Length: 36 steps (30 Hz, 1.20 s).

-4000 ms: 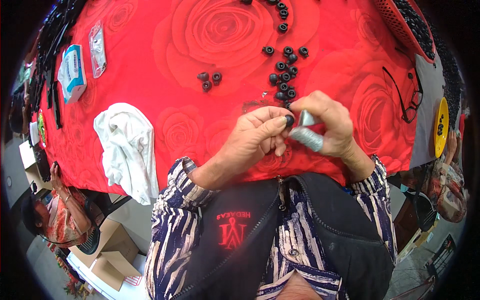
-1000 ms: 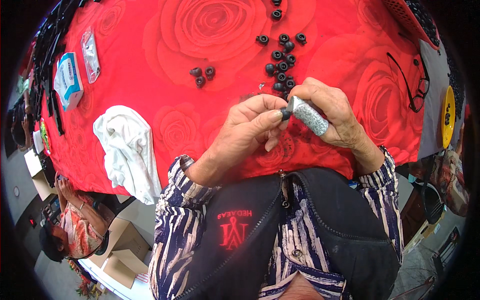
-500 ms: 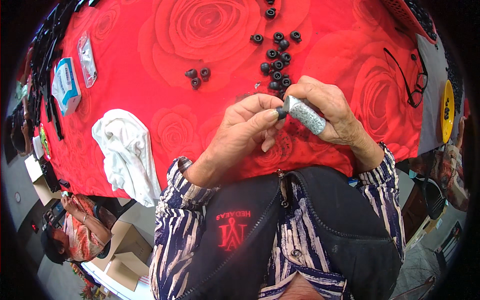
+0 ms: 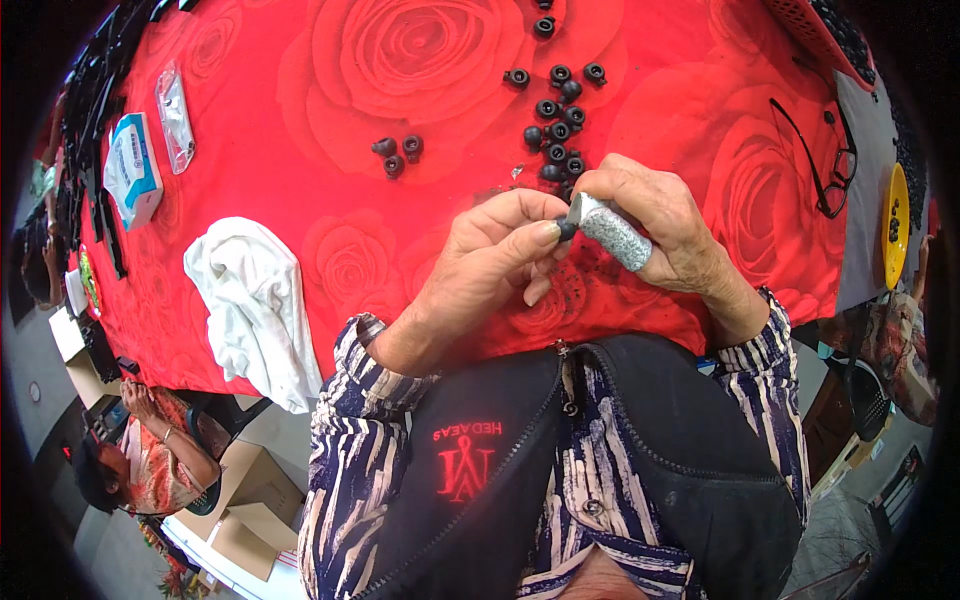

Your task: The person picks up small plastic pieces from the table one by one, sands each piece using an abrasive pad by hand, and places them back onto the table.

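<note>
My left hand pinches a small black rounded part between thumb and forefinger. Closed around a short, thick tool handle with a silvery-grey speckled wrapping is my right hand. The tool's narrow end touches or nearly touches the black part; its tip is too small to make out. Just beyond my hands lies a loose cluster of similar black parts, each with a round knob and a ring-like opening. A smaller group of 3 black parts rests to the left of it.
A red rose-patterned cloth covers the table. White cloth, a blue-and-white box and a clear packet lie left. Eyeglasses, a yellow dish and a red basket are right. Another person sits lower left.
My hands stay nearly in place, still holding the black part against the tool. The tool has tilted very slightly. The person at the lower left has shifted a little.
</note>
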Each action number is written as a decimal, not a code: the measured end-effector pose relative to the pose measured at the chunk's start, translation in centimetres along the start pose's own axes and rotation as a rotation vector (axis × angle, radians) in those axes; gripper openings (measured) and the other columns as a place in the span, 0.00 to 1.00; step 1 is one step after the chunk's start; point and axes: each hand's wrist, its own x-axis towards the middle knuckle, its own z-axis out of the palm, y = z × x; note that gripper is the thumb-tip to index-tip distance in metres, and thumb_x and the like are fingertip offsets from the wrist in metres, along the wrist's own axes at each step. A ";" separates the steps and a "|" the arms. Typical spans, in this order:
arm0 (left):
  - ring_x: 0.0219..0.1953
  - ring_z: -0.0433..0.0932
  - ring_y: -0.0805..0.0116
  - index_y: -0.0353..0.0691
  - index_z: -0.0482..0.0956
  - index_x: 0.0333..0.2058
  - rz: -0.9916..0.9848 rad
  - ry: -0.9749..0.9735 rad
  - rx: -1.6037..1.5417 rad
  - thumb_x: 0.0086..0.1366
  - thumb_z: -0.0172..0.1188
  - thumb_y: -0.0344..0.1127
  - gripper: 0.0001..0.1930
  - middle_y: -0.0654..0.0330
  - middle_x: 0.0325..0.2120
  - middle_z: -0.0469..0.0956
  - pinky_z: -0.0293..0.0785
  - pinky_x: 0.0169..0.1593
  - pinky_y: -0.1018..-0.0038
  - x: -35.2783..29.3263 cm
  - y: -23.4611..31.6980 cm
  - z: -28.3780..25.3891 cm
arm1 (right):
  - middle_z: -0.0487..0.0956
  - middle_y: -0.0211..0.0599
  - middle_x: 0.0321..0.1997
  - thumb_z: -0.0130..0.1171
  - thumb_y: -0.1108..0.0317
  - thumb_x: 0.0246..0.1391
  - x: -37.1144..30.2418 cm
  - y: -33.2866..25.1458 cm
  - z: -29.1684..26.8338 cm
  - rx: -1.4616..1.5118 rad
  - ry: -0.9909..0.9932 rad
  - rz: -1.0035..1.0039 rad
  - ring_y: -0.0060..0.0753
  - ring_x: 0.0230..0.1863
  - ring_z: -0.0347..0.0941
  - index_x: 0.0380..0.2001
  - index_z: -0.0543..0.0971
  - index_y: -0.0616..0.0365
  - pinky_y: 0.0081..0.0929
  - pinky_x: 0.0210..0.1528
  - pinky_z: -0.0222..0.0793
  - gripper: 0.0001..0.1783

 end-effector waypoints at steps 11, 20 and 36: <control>0.25 0.71 0.80 0.33 0.72 0.42 -0.069 -0.026 -0.118 0.64 0.53 0.34 0.11 0.61 0.31 0.75 0.69 0.25 0.82 0.0 -0.7 0.0 | 0.72 0.37 0.23 0.63 0.72 0.37 0.3 -1.1 1.3 -0.188 0.209 -0.296 0.34 0.18 0.67 0.38 0.74 0.65 0.28 0.18 0.61 0.21; 0.22 0.71 0.76 0.31 0.71 0.41 -0.047 -0.116 -0.162 0.64 0.52 0.35 0.13 0.59 0.28 0.74 0.67 0.24 0.82 0.4 -1.7 -0.8 | 0.67 0.31 0.18 0.62 0.73 0.37 -0.7 -1.2 2.1 -0.390 0.246 -0.429 0.25 0.14 0.60 0.38 0.75 0.68 0.24 0.15 0.53 0.20; 0.27 0.68 0.65 0.40 0.75 0.25 1.030 0.867 1.606 0.47 0.61 0.26 0.06 0.63 0.22 0.72 0.64 0.33 0.70 0.8 4.5 -3.4 | 0.68 0.35 0.20 0.59 0.79 0.43 0.4 1.2 0.3 -0.316 0.437 -0.105 0.30 0.18 0.64 0.30 0.74 0.60 0.25 0.20 0.57 0.08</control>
